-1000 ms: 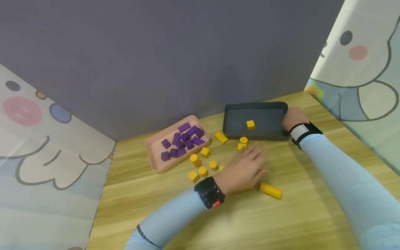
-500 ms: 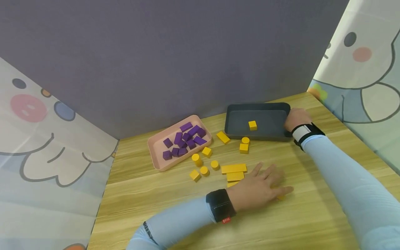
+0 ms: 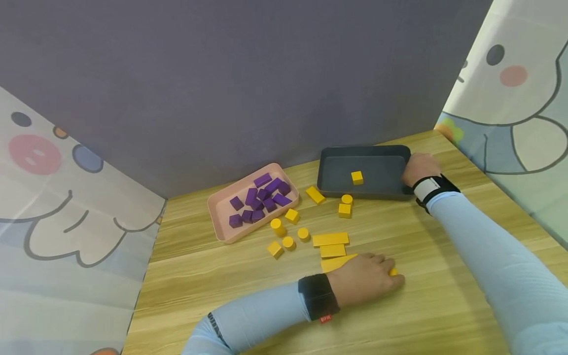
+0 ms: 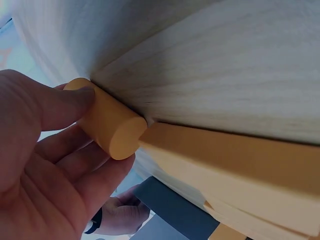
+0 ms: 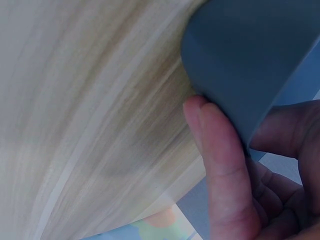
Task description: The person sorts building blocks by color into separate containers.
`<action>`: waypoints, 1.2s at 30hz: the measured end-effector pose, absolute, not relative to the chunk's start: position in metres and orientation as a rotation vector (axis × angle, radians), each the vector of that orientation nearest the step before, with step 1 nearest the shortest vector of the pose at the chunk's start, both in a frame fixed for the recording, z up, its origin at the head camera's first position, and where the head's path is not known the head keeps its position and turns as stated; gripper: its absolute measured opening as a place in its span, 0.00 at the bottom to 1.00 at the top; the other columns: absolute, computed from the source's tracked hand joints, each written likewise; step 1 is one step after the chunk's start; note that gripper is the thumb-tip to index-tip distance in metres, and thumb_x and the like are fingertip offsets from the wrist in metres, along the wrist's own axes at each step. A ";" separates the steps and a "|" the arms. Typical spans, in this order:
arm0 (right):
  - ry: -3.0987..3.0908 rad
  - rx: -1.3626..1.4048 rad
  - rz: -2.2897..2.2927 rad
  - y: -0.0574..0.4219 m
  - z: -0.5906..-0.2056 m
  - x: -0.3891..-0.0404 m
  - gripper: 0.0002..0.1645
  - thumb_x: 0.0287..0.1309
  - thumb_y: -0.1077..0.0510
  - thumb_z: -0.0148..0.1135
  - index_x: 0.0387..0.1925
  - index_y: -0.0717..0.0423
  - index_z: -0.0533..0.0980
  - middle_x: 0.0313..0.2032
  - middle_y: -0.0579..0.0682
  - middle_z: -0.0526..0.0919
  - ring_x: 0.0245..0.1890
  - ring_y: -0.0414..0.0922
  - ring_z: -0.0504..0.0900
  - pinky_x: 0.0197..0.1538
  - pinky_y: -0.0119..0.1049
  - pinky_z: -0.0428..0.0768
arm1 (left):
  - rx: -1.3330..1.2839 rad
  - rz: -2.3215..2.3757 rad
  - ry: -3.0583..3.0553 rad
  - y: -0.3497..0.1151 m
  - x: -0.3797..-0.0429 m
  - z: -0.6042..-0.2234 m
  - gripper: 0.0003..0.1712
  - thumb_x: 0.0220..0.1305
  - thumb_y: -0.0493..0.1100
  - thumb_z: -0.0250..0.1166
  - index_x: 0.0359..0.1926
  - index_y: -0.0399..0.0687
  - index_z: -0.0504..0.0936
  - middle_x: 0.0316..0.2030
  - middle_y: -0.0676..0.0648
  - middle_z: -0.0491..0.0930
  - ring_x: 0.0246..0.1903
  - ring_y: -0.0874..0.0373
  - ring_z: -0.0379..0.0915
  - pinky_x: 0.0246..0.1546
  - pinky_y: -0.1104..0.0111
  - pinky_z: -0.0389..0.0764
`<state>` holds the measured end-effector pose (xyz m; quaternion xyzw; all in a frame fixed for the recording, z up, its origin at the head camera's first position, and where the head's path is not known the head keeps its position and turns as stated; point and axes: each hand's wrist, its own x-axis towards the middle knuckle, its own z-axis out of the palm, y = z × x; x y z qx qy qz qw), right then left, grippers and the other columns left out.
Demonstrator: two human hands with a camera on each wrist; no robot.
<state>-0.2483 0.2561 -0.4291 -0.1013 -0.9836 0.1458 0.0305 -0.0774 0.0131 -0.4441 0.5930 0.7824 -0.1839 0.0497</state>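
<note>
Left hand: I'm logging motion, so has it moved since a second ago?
Yes: the left hand moved right and down in the head view, farther from the pink tray.

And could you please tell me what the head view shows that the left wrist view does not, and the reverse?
Only head: the pink tray with purple blocks.
Only left wrist: the round end of the yellow cylinder nearest the yellow plank.
Both: the left hand holding that cylinder, and the right hand at the dark gray tray.

Screened booth (image 3: 244, 98), wood-grain table (image 3: 435, 310), cartoon-print panels (image 3: 532, 103)
</note>
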 end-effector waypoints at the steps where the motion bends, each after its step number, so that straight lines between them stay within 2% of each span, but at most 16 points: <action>1: -3.035 -0.317 0.445 0.256 -0.429 -0.248 0.16 0.49 0.65 0.58 0.30 0.80 0.78 0.35 0.79 0.83 0.37 0.72 0.85 0.36 0.61 0.86 | 1.817 -0.559 2.385 0.013 -0.078 -0.444 0.20 0.79 0.46 0.58 0.66 0.69 0.76 0.64 0.55 0.79 0.62 0.63 0.76 0.66 0.71 0.77; 3: -3.038 -0.318 0.443 0.256 -0.429 -0.247 0.16 0.49 0.64 0.58 0.30 0.80 0.78 0.35 0.79 0.83 0.36 0.72 0.85 0.36 0.61 0.86 | 1.843 -0.553 2.392 0.012 -0.078 -0.445 0.17 0.78 0.45 0.60 0.62 0.69 0.78 0.56 0.57 0.82 0.53 0.66 0.79 0.59 0.74 0.80; 7: -3.039 -0.304 0.440 0.256 -0.431 -0.246 0.16 0.50 0.65 0.58 0.30 0.80 0.78 0.35 0.79 0.83 0.36 0.72 0.85 0.36 0.61 0.86 | 1.865 -0.535 2.429 0.009 -0.079 -0.445 0.14 0.76 0.44 0.62 0.56 0.68 0.80 0.45 0.60 0.82 0.41 0.68 0.76 0.42 0.76 0.82; 13: -3.047 -0.288 0.416 0.254 -0.432 -0.248 0.16 0.50 0.64 0.58 0.30 0.80 0.79 0.34 0.78 0.84 0.36 0.71 0.85 0.37 0.61 0.86 | 1.816 -0.426 2.594 0.003 -0.090 -0.428 0.19 0.75 0.43 0.62 0.63 0.66 0.79 0.45 0.58 0.81 0.39 0.67 0.75 0.33 0.75 0.80; 19: -3.032 -0.301 0.467 0.251 -0.435 -0.251 0.17 0.50 0.64 0.57 0.32 0.81 0.79 0.37 0.80 0.83 0.37 0.72 0.85 0.37 0.61 0.86 | 1.668 -0.098 2.812 -0.005 -0.124 -0.403 0.20 0.73 0.42 0.64 0.64 0.59 0.79 0.48 0.55 0.82 0.41 0.64 0.78 0.35 0.77 0.81; 24: -3.001 -0.303 0.485 0.252 -0.439 -0.251 0.18 0.49 0.64 0.56 0.32 0.82 0.78 0.37 0.80 0.83 0.37 0.73 0.85 0.38 0.63 0.86 | 1.427 0.350 2.976 -0.015 -0.169 -0.382 0.22 0.72 0.40 0.66 0.65 0.53 0.80 0.55 0.51 0.84 0.50 0.60 0.82 0.48 0.74 0.85; 29: -3.006 -0.285 0.458 0.249 -0.441 -0.249 0.17 0.51 0.64 0.57 0.31 0.81 0.79 0.35 0.79 0.84 0.36 0.72 0.85 0.37 0.62 0.86 | 1.250 0.674 3.110 -0.023 -0.214 -0.375 0.22 0.70 0.40 0.67 0.63 0.50 0.82 0.56 0.50 0.86 0.54 0.56 0.79 0.56 0.70 0.82; 36: -2.994 -0.281 0.479 0.242 -0.441 -0.245 0.16 0.51 0.65 0.56 0.31 0.80 0.79 0.35 0.79 0.84 0.37 0.73 0.85 0.38 0.62 0.85 | 1.026 0.911 3.123 -0.023 -0.250 -0.384 0.22 0.69 0.41 0.70 0.62 0.48 0.84 0.55 0.48 0.88 0.50 0.53 0.81 0.56 0.65 0.81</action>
